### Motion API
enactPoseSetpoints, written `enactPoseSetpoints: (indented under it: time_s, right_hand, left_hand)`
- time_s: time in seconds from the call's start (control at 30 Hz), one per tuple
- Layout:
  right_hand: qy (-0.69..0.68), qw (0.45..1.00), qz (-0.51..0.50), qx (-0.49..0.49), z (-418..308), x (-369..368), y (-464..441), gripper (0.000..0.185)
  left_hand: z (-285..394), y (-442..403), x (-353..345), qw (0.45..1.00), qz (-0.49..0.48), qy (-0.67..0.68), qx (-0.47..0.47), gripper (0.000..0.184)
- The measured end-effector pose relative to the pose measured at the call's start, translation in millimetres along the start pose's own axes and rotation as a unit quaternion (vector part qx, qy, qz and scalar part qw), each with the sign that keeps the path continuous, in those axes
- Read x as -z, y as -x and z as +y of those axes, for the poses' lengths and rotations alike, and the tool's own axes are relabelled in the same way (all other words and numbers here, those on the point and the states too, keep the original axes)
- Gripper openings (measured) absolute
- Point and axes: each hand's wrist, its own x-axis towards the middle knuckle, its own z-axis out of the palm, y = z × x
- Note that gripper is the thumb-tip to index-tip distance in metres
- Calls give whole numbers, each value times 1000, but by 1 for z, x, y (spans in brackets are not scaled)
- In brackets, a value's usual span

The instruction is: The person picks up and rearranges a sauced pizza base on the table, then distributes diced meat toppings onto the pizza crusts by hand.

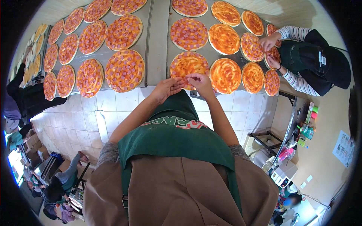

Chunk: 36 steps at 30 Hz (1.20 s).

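Both of my hands are over the near edge of a pizza (187, 60) with red sauce; diced ham lies along its rim, and its middle is mostly sauce. My left hand (168, 90) is half cupped with its fingers stretched toward the right; nothing can be made out in its palm. Close beside it, my right hand (201, 84) has thumb and fingers pinched together at the pizza's front part. Whatever is between those fingertips is too small to name. Right of my right hand lies a sauced pizza base (225, 76) without ham.
Rows of ham-topped pizzas (125, 71) cover the metal table (157, 45) on the left. More sauced bases (253, 77) lie on the right, where a co-worker's hands (271, 51) touch pizzas. A dark-clad person (34, 94) stands at far left. A side bench (292, 128) is at right.
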Motion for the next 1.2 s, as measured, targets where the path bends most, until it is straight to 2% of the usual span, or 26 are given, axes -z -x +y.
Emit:
enactPoseSetpoints:
  time_s: [0.1,0.2,0.3,0.4,0.5,0.6,0.7,0.8,0.9,1.0,1.1,1.2]
  right_hand:
    - [200,977,42,69,17,6,-7,16]
    - [294,953,17,72,34,1,-18,15]
    - [372,923,34,93,40,-10,-21,14]
    - [412,910,35,40,35,-17,-24,12]
    - [434,899,35,46,33,-20,-26,12]
    - [464,880,41,92,27,-18,-25,13]
    - [359,930,48,62,33,-13,-29,10]
    - [305,949,33,65,28,-12,-34,13]
    - [290,957,3,10,13,-21,-36,13]
    - [346,935,15,83,25,-28,-46,11]
    - [409,907,11,101,24,-30,-49,10]
    - [404,908,21,108,20,-28,-48,10]
  left_hand:
    - [-1,0,3,1000,18,5,-2,38]
    - [1,0,14,999,42,9,-14,39]
    - [3,5,26,998,56,16,-36,39]
    - [2,9,33,997,59,19,-49,40]
    - [0,10,36,996,65,33,-49,40]
    - [2,15,34,996,72,35,-49,39]
    - [3,18,34,995,81,43,-50,38]
    - [3,18,36,994,85,48,-53,38]
    - [1,18,38,994,79,52,-56,38]
    - [1,18,39,995,72,50,-52,39]
    - [1,20,40,995,74,50,-52,39]
    - [-1,20,43,994,76,50,-55,38]
